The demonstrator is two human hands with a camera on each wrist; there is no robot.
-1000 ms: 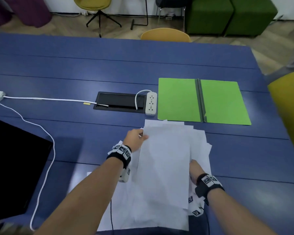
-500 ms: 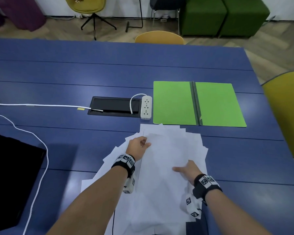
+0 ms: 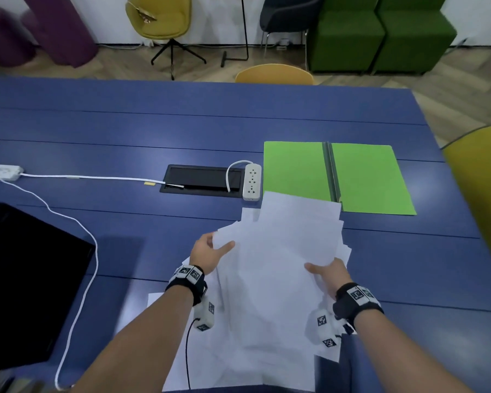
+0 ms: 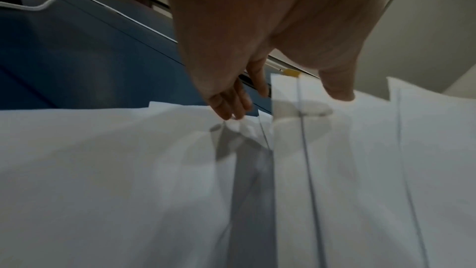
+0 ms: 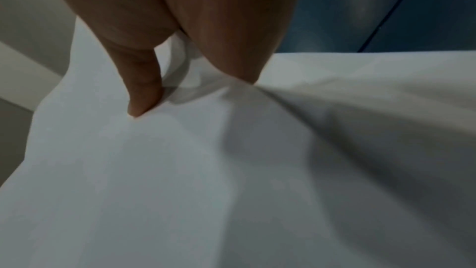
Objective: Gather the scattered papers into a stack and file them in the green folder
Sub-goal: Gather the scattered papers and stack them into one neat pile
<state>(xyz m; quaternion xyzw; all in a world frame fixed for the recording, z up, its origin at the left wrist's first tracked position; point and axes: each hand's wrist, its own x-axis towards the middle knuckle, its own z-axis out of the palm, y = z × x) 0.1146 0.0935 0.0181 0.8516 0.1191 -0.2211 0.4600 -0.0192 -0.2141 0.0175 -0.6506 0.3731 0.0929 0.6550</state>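
A loose bundle of white papers [image 3: 278,268] is held between both hands above the blue table [image 3: 125,131], its far edge overlapping the near edge of the open green folder [image 3: 366,177]. My left hand [image 3: 210,252] grips the bundle's left edge, thumb on top and fingers beneath; the left wrist view shows that thumb [image 4: 337,87] on the papers [image 4: 360,170]. My right hand [image 3: 325,272] pinches the right side, thumb on top, seen pressing into the sheets [image 5: 180,170] in the right wrist view. More sheets [image 3: 159,304] lie on the table below.
A white power strip [image 3: 251,181] and a black cable hatch [image 3: 201,180] sit left of the folder. A white cord [image 3: 77,222] runs to a second strip [image 3: 0,171] at the far left. A black screen [image 3: 20,279] lies near left; a yellow chair [image 3: 482,188] stands at right.
The paper bundle has moved forward until it overlaps the folder's near edge. My right thumb now lies on top of the sheets, where a second ago that hand was mostly under them.
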